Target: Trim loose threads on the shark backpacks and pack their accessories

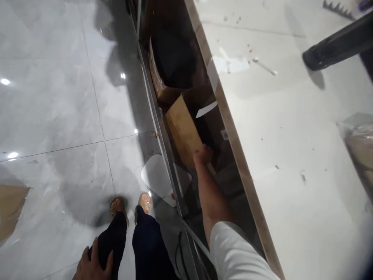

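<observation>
Sleeve (233, 251), box (183, 126), edge in right grip (204, 154)

workshop feel here: scraps (233, 64) litter the white tabletop (291, 163), cardboard boxes (183, 130) sit below it, glossy tiled floor (58, 112) runs alongside it!

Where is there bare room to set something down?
Floor beyond the feet, left of the metal frame; the white tabletop, small scraps aside, between its brown edge and the clear plastic. Crowded: inside the frame, two cartons and the right hand.
</observation>
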`<state>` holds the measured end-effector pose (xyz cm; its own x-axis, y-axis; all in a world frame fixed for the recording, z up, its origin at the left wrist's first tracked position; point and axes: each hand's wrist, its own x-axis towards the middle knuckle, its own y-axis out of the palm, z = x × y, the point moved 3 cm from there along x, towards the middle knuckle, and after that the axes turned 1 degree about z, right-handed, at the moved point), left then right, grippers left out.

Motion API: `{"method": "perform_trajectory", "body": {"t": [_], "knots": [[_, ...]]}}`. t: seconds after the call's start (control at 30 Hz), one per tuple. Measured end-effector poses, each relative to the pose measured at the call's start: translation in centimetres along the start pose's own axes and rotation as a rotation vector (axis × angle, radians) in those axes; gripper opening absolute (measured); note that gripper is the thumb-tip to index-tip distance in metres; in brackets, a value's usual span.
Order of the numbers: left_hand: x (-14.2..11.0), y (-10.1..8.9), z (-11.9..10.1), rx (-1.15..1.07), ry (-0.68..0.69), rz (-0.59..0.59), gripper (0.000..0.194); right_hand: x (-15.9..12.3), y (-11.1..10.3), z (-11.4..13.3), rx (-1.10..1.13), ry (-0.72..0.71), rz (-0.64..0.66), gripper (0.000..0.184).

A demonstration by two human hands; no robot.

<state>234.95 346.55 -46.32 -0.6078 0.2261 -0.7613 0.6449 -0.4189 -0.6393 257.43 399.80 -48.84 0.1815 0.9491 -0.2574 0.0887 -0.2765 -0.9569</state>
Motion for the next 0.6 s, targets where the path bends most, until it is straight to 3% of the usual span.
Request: {"method": "perform_trajectory", "body": {"t": [0.1,0.17,0.23,0.33,0.43,0.6], "knots": [[-0.5,-0.2,0.3,-0.006,0.038,0.030,0.079,-3.2,2.8,1.5,0.025,-0.101,0.041,0.037],[-0.5,-0.2,0.9,-0.021,0.043,0.067,0.079,-5.6,5.4,3.3,0.043,-0.171,0.091,0.045],[-0.5,-0.2,1.7,-0.027,0.031,0.103,0.080,-7.5,7.9,5.0,0.048,-0.196,0.125,0.059],[-0.5,-0.1,2.5,-0.030,0.048,0.147,0.078,-8.7,10.4,6.4,0.027,-0.188,0.155,0.061],[-0.9,-0.3,2.5,-0.009,0.053,0.134,0.074,-8.1,10.2,5.6,-0.008,-0.163,0.174,0.058],[-2.1,-0.9,1.6,0.035,0.011,0.177,0.081,-6.1,5.2,1.9,-0.076,-0.090,0.212,0.049]]}}
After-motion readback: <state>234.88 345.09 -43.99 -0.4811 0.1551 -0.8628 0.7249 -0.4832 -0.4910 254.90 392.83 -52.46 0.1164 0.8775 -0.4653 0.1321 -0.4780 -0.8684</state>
